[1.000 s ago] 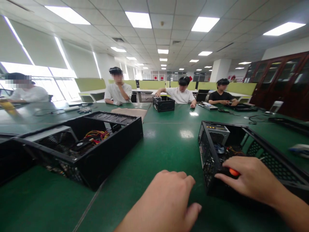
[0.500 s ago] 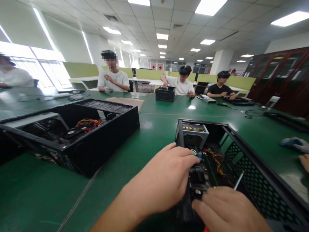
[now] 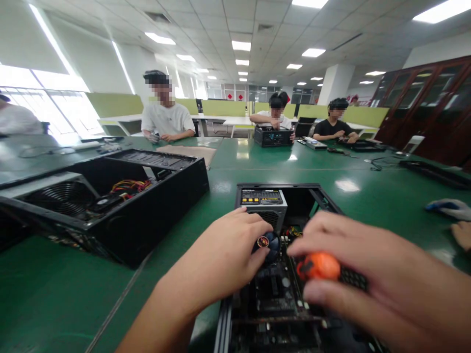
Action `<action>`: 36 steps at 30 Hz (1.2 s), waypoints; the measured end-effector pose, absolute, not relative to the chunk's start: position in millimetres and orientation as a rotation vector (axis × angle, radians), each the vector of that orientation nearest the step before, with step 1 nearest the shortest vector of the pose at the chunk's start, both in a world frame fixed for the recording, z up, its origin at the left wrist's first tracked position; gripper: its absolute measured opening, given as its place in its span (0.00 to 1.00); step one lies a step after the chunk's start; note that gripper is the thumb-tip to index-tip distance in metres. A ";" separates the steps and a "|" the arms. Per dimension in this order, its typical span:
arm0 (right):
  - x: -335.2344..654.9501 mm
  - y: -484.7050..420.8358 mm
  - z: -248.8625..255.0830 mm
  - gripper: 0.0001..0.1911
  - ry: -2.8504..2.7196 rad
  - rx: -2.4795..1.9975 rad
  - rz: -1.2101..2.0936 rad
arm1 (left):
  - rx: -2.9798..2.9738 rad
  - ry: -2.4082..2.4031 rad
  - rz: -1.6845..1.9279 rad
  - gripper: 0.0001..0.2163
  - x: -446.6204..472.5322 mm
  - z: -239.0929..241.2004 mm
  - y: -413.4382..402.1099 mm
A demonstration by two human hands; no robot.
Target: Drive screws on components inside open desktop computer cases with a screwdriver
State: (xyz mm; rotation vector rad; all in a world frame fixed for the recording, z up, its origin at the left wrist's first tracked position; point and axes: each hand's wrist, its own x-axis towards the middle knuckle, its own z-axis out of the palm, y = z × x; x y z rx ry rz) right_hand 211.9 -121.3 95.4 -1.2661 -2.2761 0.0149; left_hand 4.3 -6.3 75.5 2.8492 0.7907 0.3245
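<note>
Case (image 3: 283, 196) now squared toward you; your right hand (image 3: 371, 274) closed on the orange-handled screwdriver (image 3: 319, 266), your left hand (image 3: 224, 260) open, fingers spread on the fan (image 3: 268, 242) (board work under way); next, seat the tip.

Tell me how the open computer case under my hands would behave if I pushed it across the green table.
The computer case looks rigid metal and probably heavy with its power supply inside. It sits flat and low, so it would likely slide, not tip, on the glossy table.

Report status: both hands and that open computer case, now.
Left hand resting on open computer case by the fan. Right hand closed on orange-handled tool over the board. Nothing blocking; second case sits left.
</note>
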 end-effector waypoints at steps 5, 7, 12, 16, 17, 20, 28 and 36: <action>245.4 -70.5 89.2 0.14 -1.913 -1.436 0.126 | 2.849 0.843 0.210 0.11 10.0 74.7 -9.0; 245.5 -61.4 77.2 0.14 -1.892 -1.441 0.151 | 2.844 0.824 0.192 0.09 8.3 74.4 -7.0; 241.5 -61.0 55.2 0.13 -2.028 -1.359 0.177 | 2.745 0.695 0.344 0.07 3.0 67.4 17.8; 244.5 -64.7 53.2 0.13 -1.979 -1.291 0.052 | 2.439 0.422 0.519 0.23 6.8 49.1 43.8; 245.2 -64.7 53.4 0.13 -1.966 -1.287 0.036 | 2.391 0.400 0.539 0.23 8.1 45.3 47.3; 245.5 -63.0 52.9 0.12 -1.991 -1.306 0.069 | 2.352 0.428 0.517 0.23 10.7 40.8 49.7; 242.7 -61.6 51.0 0.13 -2.034 -1.340 0.118 | 2.349 0.445 0.503 0.22 11.0 43.8 46.6; 242.5 -61.6 51.1 0.12 -2.025 -1.333 0.103 | 2.375 0.447 0.515 0.22 11.1 42.9 46.7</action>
